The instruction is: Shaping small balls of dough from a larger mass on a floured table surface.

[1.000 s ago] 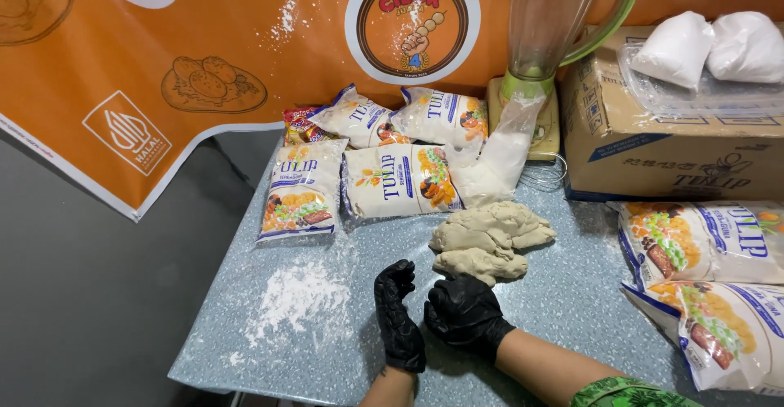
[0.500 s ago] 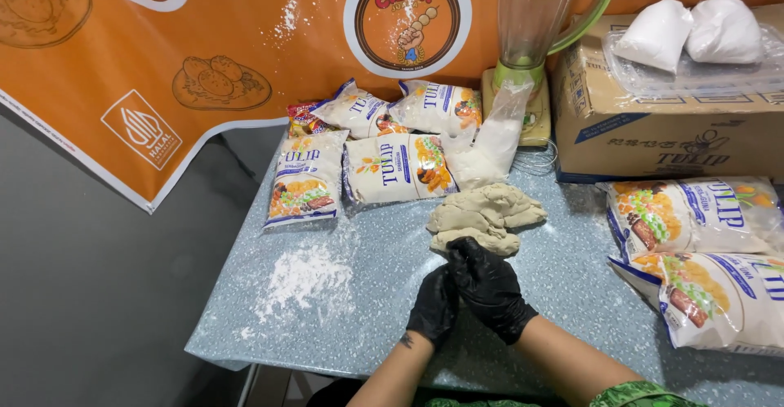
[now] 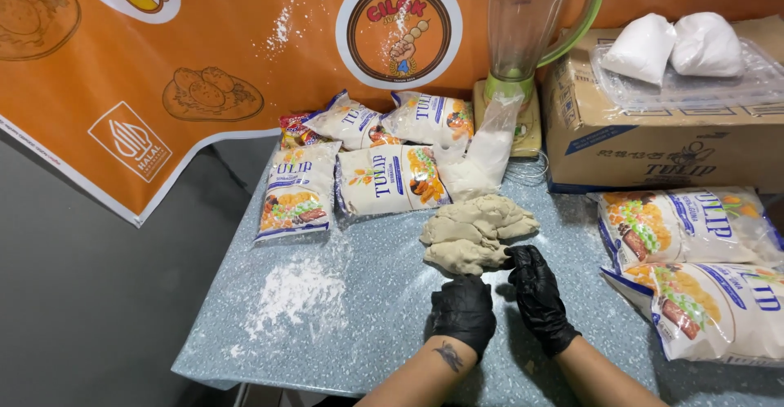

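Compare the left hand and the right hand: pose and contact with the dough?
The left hand lies knuckles-up, curled low on the table, short of the dough lump. The right hand stands on edge and reaches further, its fingertips at the lump's near edge. A small tattoo shows on the left wrist; none shows on the right. Both wear black gloves.

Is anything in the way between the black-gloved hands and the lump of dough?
Nothing visible is. The right hand in a black glove reaches the edge of the beige dough lump; the left gloved hand sits just below it, with only bare speckled blue tabletop between.
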